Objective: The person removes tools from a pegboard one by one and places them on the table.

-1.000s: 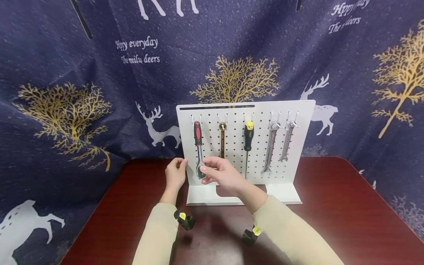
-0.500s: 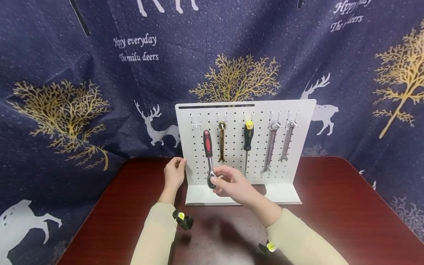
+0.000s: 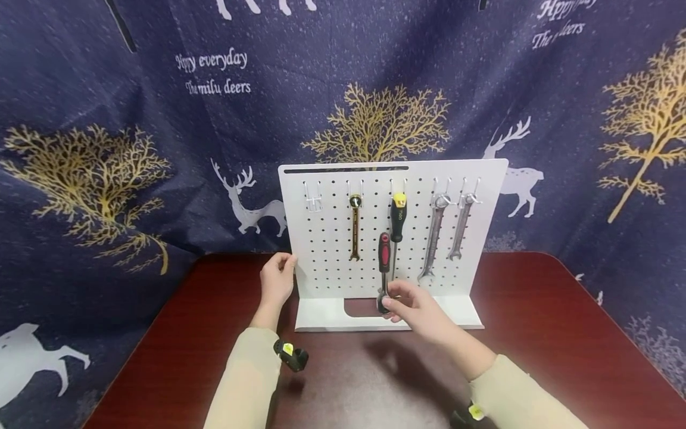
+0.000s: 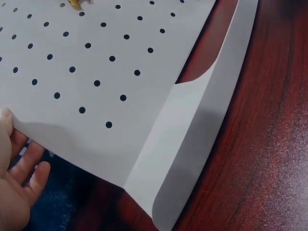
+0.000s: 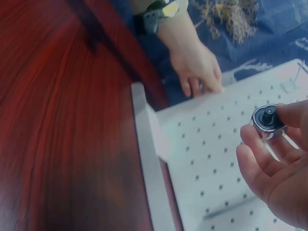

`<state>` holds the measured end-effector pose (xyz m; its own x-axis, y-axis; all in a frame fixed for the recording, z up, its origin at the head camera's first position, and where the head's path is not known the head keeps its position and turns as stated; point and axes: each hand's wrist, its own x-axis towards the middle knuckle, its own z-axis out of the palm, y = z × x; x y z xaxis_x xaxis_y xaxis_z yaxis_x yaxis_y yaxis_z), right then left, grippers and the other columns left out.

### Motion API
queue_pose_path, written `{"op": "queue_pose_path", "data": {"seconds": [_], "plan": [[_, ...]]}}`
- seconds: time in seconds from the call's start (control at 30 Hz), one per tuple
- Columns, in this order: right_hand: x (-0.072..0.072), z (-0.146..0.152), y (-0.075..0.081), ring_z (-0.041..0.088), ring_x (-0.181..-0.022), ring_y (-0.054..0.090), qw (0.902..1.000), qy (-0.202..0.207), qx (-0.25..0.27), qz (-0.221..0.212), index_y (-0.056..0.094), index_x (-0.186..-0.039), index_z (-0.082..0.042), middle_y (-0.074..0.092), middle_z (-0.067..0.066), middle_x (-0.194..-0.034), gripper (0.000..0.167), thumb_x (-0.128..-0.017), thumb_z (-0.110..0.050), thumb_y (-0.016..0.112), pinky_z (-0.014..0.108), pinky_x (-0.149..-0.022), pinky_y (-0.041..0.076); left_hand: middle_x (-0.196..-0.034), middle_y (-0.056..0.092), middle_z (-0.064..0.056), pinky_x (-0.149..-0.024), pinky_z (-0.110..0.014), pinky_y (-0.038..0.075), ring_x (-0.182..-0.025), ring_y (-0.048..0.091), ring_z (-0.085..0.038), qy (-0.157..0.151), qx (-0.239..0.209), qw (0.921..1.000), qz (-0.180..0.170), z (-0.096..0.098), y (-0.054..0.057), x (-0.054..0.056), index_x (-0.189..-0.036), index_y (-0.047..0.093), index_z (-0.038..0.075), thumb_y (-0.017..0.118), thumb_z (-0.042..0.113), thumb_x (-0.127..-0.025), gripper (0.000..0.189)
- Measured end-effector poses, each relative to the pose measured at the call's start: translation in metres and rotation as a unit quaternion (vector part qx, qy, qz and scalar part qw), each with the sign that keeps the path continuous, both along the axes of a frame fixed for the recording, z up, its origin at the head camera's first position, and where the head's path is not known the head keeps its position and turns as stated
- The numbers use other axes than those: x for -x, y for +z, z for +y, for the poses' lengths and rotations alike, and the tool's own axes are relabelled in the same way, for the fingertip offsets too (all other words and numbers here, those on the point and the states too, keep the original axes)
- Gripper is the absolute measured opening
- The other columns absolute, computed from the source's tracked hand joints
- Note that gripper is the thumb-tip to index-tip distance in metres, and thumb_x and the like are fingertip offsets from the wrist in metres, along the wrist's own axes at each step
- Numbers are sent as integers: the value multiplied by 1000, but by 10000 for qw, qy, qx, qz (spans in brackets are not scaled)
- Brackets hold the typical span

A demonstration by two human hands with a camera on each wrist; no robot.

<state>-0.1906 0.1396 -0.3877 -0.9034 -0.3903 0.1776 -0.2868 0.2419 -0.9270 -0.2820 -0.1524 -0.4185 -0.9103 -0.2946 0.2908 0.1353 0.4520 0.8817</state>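
My right hand [image 3: 420,311] pinches a ratchet wrench [image 3: 384,252] by its round head, its red and black handle pointing up. The ratchet is in front of the white pegboard [image 3: 321,241] and overlaps the shaft of a hanging screwdriver [image 3: 398,220] in the head view. In the right wrist view the ratchet head [image 5: 268,118] shows its square drive between thumb and fingers. At the board's left edge, my left hand [image 3: 277,279] grips it. Its thumb lies on the front face and its fingers [image 4: 31,161] reach behind in the left wrist view.
A gold combination wrench [image 3: 355,229] and two silver wrenches, one larger [image 3: 434,235] and one smaller [image 3: 462,229], hang from hooks. The leftmost hook [image 3: 313,202] holds nothing. The board's foot [image 3: 321,316] stands on the red-brown table [image 3: 536,333], with a patterned cloth [image 3: 257,137] behind.
The ratchet wrench has come off the leftmost hook and moved right and down in my right hand. My left hand stays at the board's edge.
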Motion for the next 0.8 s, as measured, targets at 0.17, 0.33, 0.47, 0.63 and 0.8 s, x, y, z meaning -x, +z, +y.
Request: {"op": "queue_pose_path", "data": {"seconds": [0.17,0.33,0.47,0.63,0.8], "plan": [[0,20,-6,12,-79,67,9998,-92,-141,74,53,-113,9,63,26,-103,27,-95,-11,55,37,-68,57,-98,68,-18,-78,-40,51,-88,64,-28,-66,-63,9999,-50,-1,1,1,-100,64,2,57,25,-95,24],[-4,39,-10,10,-77,67,9986,-420,-298,97,52,-111,9,62,27,-106,26,-95,-11,55,32,-64,56,-101,67,-18,-80,-40,51,-90,64,-28,-87,-95,9997,-194,-1,0,1,-101,63,3,56,26,-96,25],[-4,53,-12,7,-75,67,9960,-789,-395,100,52,-109,8,60,27,-108,25,-94,-11,57,30,-63,55,-101,66,-17,-79,-39,51,-90,63,-28,-103,-84,9996,-262,0,0,0,-100,63,4,56,26,-96,24],[-4,71,-14,5,-75,67,9944,-918,-474,199,53,-108,8,60,27,-106,23,-94,-11,56,31,-63,55,-100,67,-16,-78,-36,50,-90,63,-27,-101,-119,9994,-316,0,0,1,-99,63,4,57,26,-96,24],[-5,89,-16,5,-76,67,9921,-1087,-581,218,52,-109,8,60,26,-105,23,-94,-10,56,31,-63,56,-100,67,-17,-79,-37,50,-90,63,-27,-71,-111,9996,-253,0,0,1,-100,63,3,57,25,-96,24]]}}
